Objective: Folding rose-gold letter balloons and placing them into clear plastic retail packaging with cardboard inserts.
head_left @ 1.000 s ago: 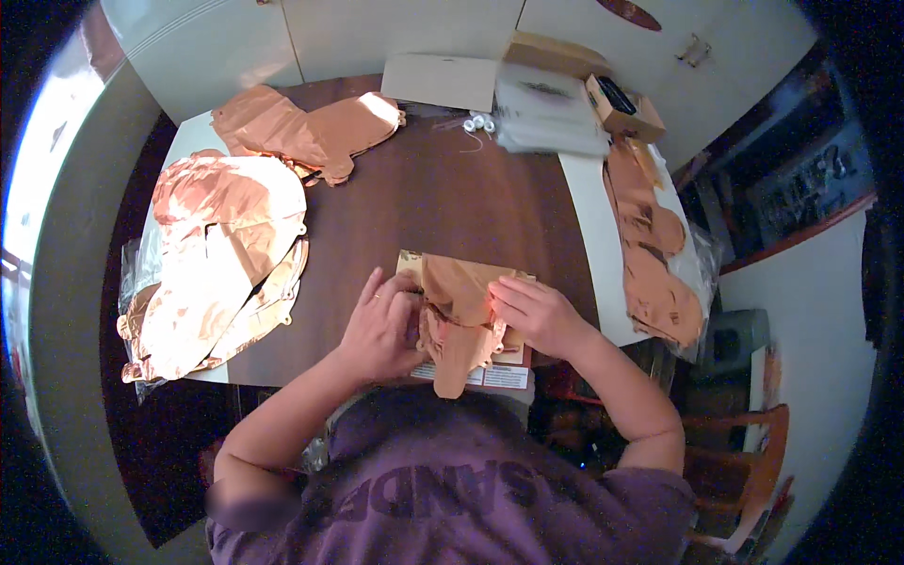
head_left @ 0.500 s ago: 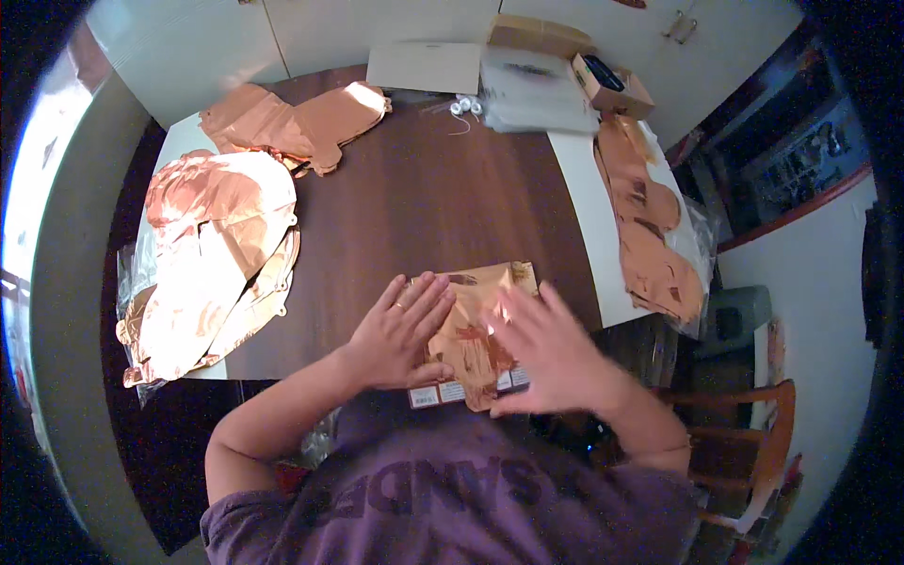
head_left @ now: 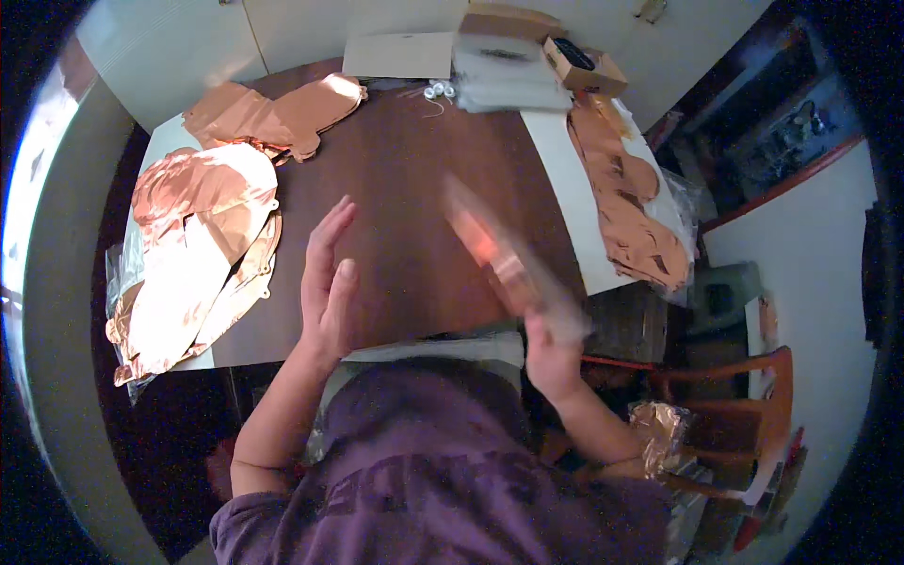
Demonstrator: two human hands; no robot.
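Above the near right part of the table, my right hand (head_left: 554, 363) grips a flat thing with a copper-coloured face and pale edges (head_left: 504, 268). It is tilted, seen nearly edge-on and smeared by motion, so its kind is unclear. My left hand (head_left: 327, 273) is raised over the near left part of the brown table (head_left: 405, 198), fingers stretched out and holding nothing. Closest to it on the left lies a pile of shiny copper-coloured foil balloons (head_left: 202, 254), flat and overlapping. Another flat foil stack (head_left: 273, 115) lies behind that pile.
More copper foil sheets (head_left: 626, 202) lie along the right edge. At the back are a pale flat box (head_left: 397, 56), clear plastic bags (head_left: 508, 80), small white spools (head_left: 438, 91) and an open carton (head_left: 586, 68). A wooden chair (head_left: 782, 405) and crumpled gold foil (head_left: 659, 428) are at right.
Both hands were pressing over a copper foil piece lying at the near edge. Now they are apart: the left has moved left, and the right has lifted a blurred flat thing.
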